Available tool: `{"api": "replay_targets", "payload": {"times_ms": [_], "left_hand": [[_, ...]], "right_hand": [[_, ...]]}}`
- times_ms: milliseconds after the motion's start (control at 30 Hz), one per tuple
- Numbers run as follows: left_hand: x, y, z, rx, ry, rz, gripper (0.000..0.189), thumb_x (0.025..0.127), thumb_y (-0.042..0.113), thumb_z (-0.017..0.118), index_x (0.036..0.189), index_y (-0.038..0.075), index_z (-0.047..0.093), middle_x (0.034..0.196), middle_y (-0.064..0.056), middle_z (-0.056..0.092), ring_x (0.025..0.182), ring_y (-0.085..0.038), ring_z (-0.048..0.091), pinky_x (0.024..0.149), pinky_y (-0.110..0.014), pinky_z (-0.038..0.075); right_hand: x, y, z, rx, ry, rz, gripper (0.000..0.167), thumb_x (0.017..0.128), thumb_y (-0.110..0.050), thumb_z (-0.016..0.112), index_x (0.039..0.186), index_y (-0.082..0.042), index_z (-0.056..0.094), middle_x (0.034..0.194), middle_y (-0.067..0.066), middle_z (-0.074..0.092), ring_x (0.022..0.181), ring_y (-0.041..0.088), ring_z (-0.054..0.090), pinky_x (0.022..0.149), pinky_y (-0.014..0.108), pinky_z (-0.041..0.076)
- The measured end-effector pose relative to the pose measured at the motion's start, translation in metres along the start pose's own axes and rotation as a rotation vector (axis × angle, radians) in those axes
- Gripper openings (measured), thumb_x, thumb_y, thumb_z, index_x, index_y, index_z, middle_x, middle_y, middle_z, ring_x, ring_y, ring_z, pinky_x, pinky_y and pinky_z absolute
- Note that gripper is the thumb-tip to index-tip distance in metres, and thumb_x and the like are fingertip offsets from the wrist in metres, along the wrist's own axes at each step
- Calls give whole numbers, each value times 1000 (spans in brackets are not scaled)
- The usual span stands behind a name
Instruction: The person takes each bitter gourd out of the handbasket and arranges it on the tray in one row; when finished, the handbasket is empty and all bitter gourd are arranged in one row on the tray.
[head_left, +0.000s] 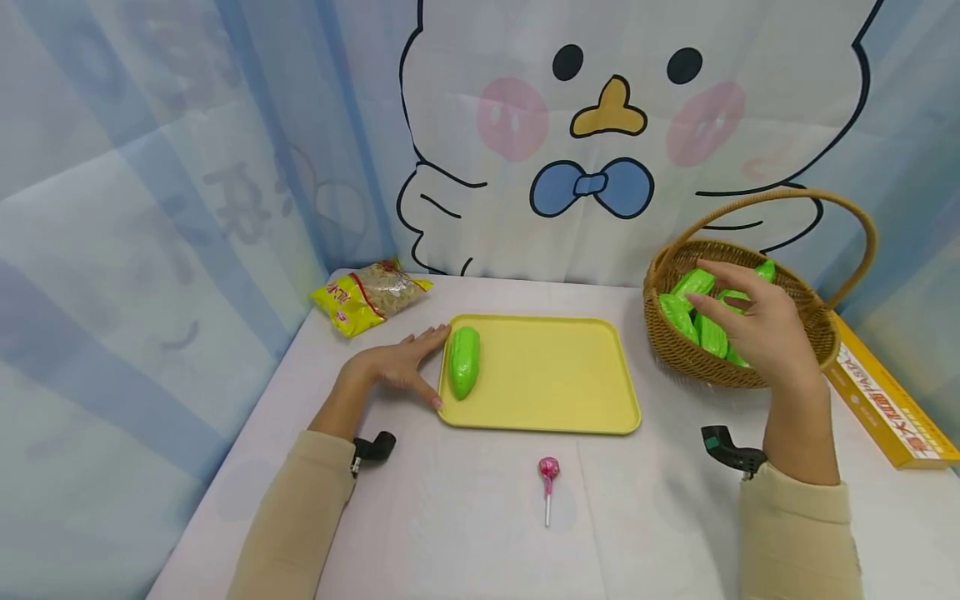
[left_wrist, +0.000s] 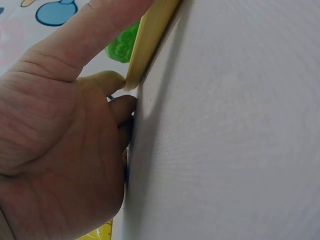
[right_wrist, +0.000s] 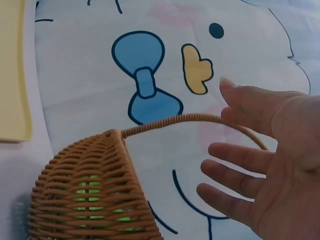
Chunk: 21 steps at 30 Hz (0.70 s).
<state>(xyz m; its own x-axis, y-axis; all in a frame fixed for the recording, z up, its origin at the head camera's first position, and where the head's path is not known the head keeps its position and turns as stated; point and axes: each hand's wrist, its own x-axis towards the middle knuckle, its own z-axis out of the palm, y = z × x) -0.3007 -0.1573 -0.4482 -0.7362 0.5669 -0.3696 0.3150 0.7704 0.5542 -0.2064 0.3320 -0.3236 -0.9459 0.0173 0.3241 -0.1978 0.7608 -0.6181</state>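
Observation:
A yellow tray [head_left: 551, 375] lies on the table with one glossy green vegetable-shaped piece [head_left: 465, 362] along its left end. In the left wrist view this piece [left_wrist: 123, 46] looks bumpy. My left hand [head_left: 397, 365] rests at the tray's left edge, thumb and fingers spread along the rim. Over the wicker basket [head_left: 705, 367] hovers my right hand [head_left: 761, 321], fingers parted and nothing between them. Several similar green pieces [head_left: 711, 333] fill the basket below it. In the right wrist view they show only through the weave of the basket [right_wrist: 85, 175].
A pink-wrapped lollipop [head_left: 549, 471] lies in front of the tray. Behind my left hand sits a yellow snack bag [head_left: 360, 304]. An orange box [head_left: 888, 400] lies right of the basket, whose tall handle [head_left: 862, 217] arches upward. A printed curtain [head_left: 600, 242] hangs at the back.

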Motion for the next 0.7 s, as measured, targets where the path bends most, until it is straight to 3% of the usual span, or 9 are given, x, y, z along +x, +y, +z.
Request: {"api": "replay_targets", "payload": {"times_ms": [67,167,267,433,600,667,700], "left_hand": [[0,0,0,-2,-4,1,143,68,61,91,169,26,-4,177,0,-7,164,-27,-7,133,-53,-2],[1,0,-1,-4,-8,3,144,68,61,92,169,27,-5,177,0,-8,164,-27,-8,133,-53,-2],[1,-1,-1,-3,-6,7,144,68,61,92,169,27,-5,177,0,-8,164,-27,-8,133,-53,-2],[1,-2,-1,1,-2,7,144,68,61,91,169,28,-5,177,0,-7,164,-28,-7,133,-54,-2],[-1,0,0,7,0,-16,143,67,64,91,169,30,-4,177,1,-7,164,-31,-6,132,-57,0],[0,1,0,6,1,-19,143,67,64,90,169,30,-4,177,1,-6,163,-34,-5,131,-59,1],[-1,1,0,4,0,-23,143,67,65,90,169,31,-4,177,2,-6,163,-34,-6,131,-59,0]], "right_hand": [[0,9,-4,-11,-3,16,55,102,-43,64,155,-30,52,151,6,54,123,16,49,90,17,43],[2,22,-8,-22,-34,60,59,103,-46,61,158,-29,48,156,12,50,133,32,50,87,23,44],[4,34,-11,-36,-67,93,63,103,-49,59,160,-27,44,158,20,46,135,47,49,89,36,48],[9,50,-14,-18,-90,145,67,104,-52,54,162,-22,39,157,30,41,136,53,44,94,64,46],[14,66,-17,-87,-141,194,73,104,-57,50,163,-17,36,141,34,53,116,47,54,77,48,49],[16,74,-20,-134,-173,205,74,104,-58,51,163,-16,36,136,33,55,96,44,58,66,42,47],[18,78,-23,-164,-188,202,75,104,-58,51,163,-14,36,136,34,55,95,43,58,64,40,46]]}}
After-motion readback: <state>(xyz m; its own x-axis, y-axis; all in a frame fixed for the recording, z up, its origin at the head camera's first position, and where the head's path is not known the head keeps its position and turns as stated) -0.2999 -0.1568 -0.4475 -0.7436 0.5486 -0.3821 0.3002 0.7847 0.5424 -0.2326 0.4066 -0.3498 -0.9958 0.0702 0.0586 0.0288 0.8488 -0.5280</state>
